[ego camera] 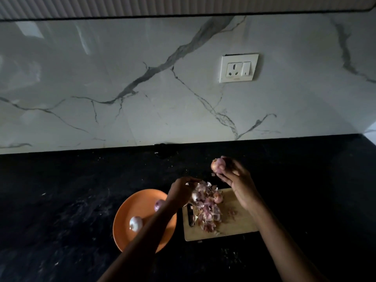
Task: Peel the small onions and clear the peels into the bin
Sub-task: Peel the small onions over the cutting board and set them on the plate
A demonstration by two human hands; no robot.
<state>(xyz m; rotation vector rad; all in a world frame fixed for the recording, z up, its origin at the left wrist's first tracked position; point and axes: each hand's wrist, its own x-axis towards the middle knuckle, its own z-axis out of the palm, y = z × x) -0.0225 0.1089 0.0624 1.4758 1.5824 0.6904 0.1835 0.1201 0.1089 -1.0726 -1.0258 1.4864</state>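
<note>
My right hand grips a small pinkish onion, raised above the far edge of the wooden cutting board. My left hand hovers over the board's left end with its fingers curled, pinching a scrap of peel. A heap of pink onion peels covers the board's left half, with one unpeeled onion among them. An orange plate to the left of the board holds two peeled onions, a whitish one and a purple one.
A dark knife handle lies along the board's left edge, partly under the peels. The black counter runs to a marble backsplash with a wall socket. Small peel bits dot the counter. No bin is in view.
</note>
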